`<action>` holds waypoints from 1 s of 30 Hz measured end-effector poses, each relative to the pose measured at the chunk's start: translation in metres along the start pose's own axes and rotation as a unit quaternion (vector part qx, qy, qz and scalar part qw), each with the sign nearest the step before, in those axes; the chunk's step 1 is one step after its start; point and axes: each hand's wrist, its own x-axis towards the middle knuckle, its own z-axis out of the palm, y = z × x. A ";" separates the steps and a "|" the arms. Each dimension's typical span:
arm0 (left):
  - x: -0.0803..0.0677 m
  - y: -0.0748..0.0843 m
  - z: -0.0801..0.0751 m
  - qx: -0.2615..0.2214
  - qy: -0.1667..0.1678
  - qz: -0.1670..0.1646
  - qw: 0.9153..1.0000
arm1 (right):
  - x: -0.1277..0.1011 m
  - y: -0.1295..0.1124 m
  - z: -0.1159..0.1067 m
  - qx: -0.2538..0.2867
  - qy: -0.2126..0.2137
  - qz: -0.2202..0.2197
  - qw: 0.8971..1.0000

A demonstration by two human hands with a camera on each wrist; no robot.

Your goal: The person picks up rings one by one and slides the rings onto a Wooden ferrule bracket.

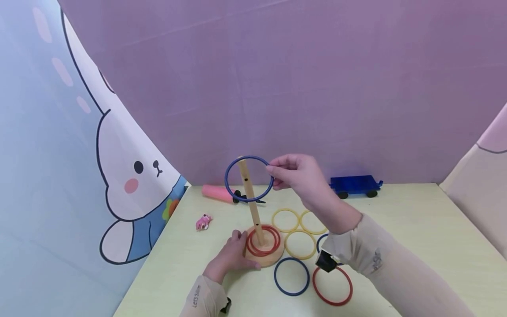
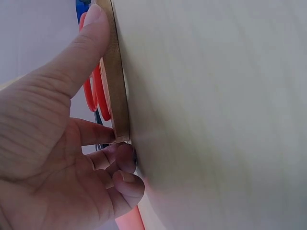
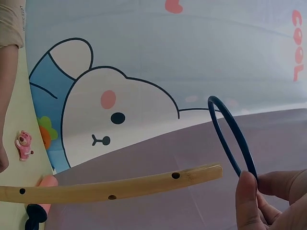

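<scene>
Between thumb and fingers, my right hand [image 1: 301,178] pinches a blue ring [image 1: 226,180] by its right side. In the head view the ring overlaps the top of the upright wooden post [image 1: 253,211]; the right wrist view shows the ring [image 3: 243,139] just beyond the post's tip [image 3: 206,176]. My left hand [image 1: 231,255] grips the edge of the round wooden base [image 1: 273,259], thumb on the near side, fingers curled at the left. Red rings [image 1: 277,235] lie around the foot of the post, on the base.
Several yellow rings [image 1: 299,257] lie right of the base, with a blue ring [image 1: 308,281] and a red ring [image 1: 350,290] nearer. My right arm partly hides another blue ring. Behind are a pink pump-like tube [image 1: 218,193] and a blue wagon [image 1: 354,185]; a pink figurine [image 1: 203,222] lies left.
</scene>
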 end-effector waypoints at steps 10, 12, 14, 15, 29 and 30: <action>0.002 0.000 0.003 -0.008 -0.004 -0.010 1.000 | 0.010 -0.004 0.004 0.027 0.025 0.014 0.999; 0.002 0.000 0.002 -0.007 -0.005 -0.009 1.000 | 0.012 -0.002 0.004 0.027 0.029 0.016 0.999; 0.001 0.000 0.002 -0.008 -0.004 -0.009 1.000 | 0.013 -0.001 0.004 0.029 0.033 0.018 0.999; 0.001 0.000 0.002 -0.008 -0.004 -0.008 1.000 | 0.014 0.000 0.004 0.031 0.035 0.018 0.999; -0.001 0.003 -0.001 -0.011 -0.002 -0.005 1.000 | 0.021 0.016 0.001 0.022 0.045 0.036 0.998; 0.000 0.003 0.000 -0.012 -0.001 -0.005 1.000 | 0.021 0.017 0.001 0.023 0.045 0.039 0.998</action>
